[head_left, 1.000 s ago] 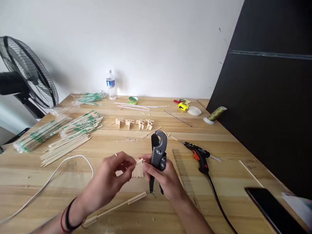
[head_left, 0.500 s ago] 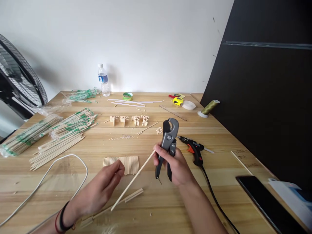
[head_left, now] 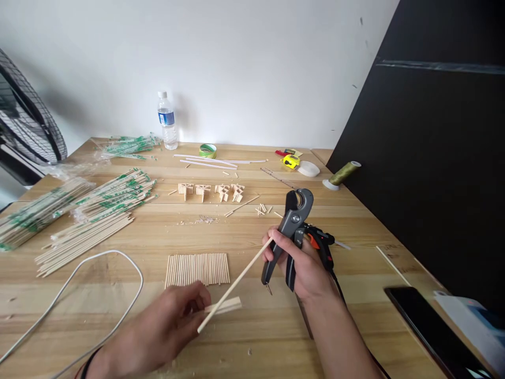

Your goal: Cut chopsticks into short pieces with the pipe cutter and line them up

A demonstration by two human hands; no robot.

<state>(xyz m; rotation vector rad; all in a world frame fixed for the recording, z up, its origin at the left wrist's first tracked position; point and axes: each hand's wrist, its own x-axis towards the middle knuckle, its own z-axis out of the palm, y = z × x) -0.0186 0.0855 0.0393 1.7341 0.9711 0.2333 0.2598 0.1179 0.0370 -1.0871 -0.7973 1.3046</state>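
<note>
My right hand point(head_left: 303, 263) is wrapped around the handles of a grey and black pipe cutter point(head_left: 294, 221), its jaw pointing up. Between the thumb and fingers of that same hand a thin round wooden stick point(head_left: 236, 281) is pinched, slanting down to the left. My left hand point(head_left: 173, 321), somewhat blurred, curls its fingers on a pale wooden strip point(head_left: 229, 305), whose right end sticks out past them. The long stick's lower end crosses in front of the strip, by my left thumb. Just beyond lies a neat row of short cut sticks point(head_left: 197, 268).
A hot glue gun point(head_left: 319, 242) lies behind my right hand, and a phone point(head_left: 430, 326) at the right. Small stick assemblies point(head_left: 203, 190) stand farther back. Stick bundles point(head_left: 114, 197) and a white cable point(head_left: 138, 284) are at the left; a water bottle point(head_left: 168, 123) stands near the wall.
My left hand has moved right and toward me, closing on the wooden strip, which has shifted slightly. My right hand, with cutter and stick, has moved right. The view has shifted a little.
</note>
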